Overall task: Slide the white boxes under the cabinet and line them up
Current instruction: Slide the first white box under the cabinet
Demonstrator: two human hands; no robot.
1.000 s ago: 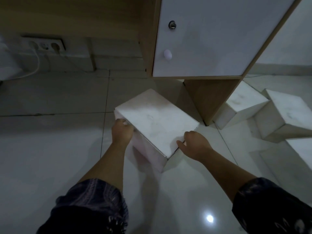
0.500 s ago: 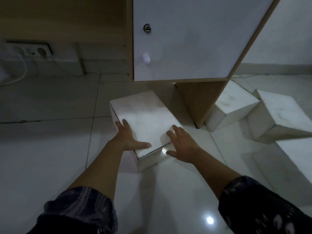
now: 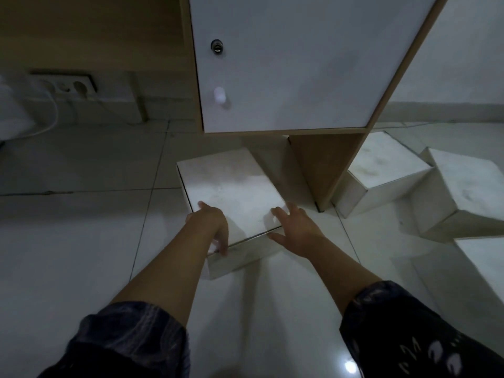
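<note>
A white box (image 3: pixel 231 192) lies on the tiled floor in front of the cabinet (image 3: pixel 286 64), its far end at the gap under the white door. My left hand (image 3: pixel 210 225) rests on the box's near left corner, fingers curled over the front edge. My right hand (image 3: pixel 297 227) lies flat with spread fingers on the near right corner. Three more white boxes sit to the right of the cabinet's wooden leg (image 3: pixel 324 165): one against the leg (image 3: pixel 381 170), one further right (image 3: pixel 463 192), one at the frame's right edge (image 3: pixel 485 257).
A wall socket (image 3: pixel 65 84) with a white cable (image 3: pixel 51 115) plugged in is at the far left. A wooden panel (image 3: pixel 95 31) runs left of the cabinet. Glossy floor tiles (image 3: pixel 68 241) spread to the left and toward me.
The box has turned from a diagonal pose to nearly square with the cabinet and slid toward it. Both hands moved from its sides onto its near top corners.
</note>
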